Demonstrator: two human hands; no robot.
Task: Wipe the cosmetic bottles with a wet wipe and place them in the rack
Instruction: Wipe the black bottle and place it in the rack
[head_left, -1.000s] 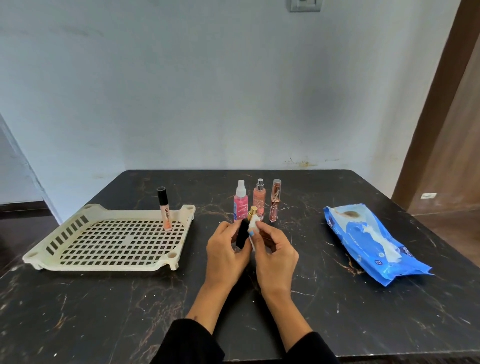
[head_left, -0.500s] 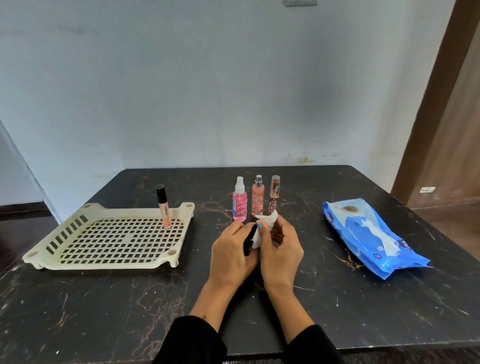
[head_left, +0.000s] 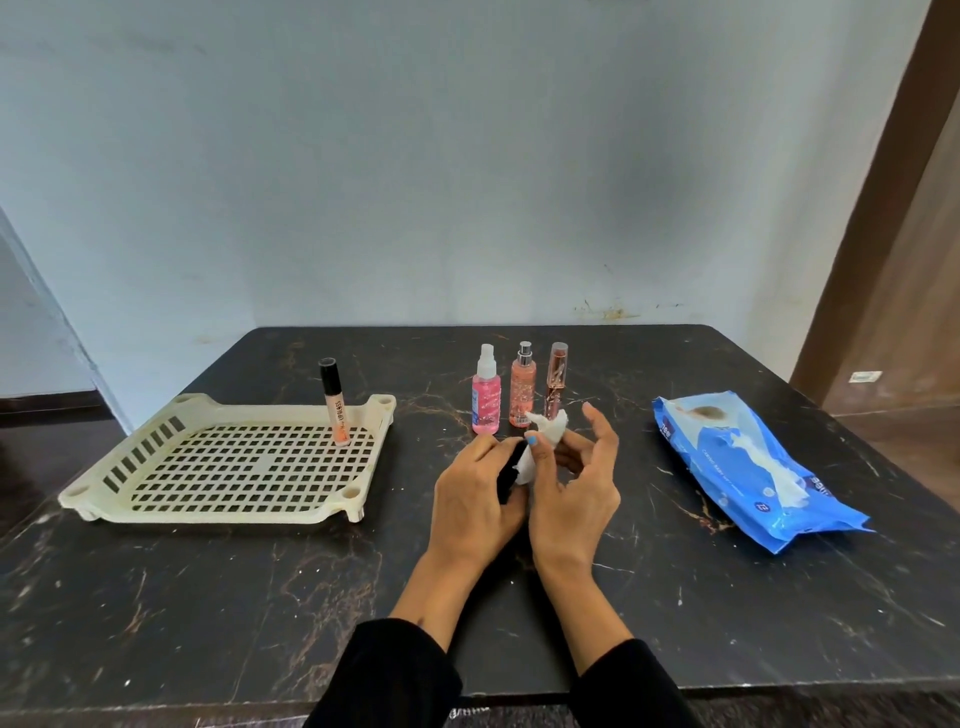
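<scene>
Two bare forearms enter from the bottom centre of the frame, each coming out of a black long sleeve. The left sleeve (head_left: 395, 675) fills the lower middle, its cuff ending partway up the forearm with soft folds in a plain, matte fabric that carries no visible print or buttons. The right sleeve (head_left: 631, 686) sits just to its right, in the same black cloth, its cuff cut off at a similar height. Above the cuffs, the left hand (head_left: 475, 499) and right hand (head_left: 574, 493) are uncovered, with no rings, watch or bracelet showing. One nail near the frame's centre is painted bright blue (head_left: 532, 441).
</scene>
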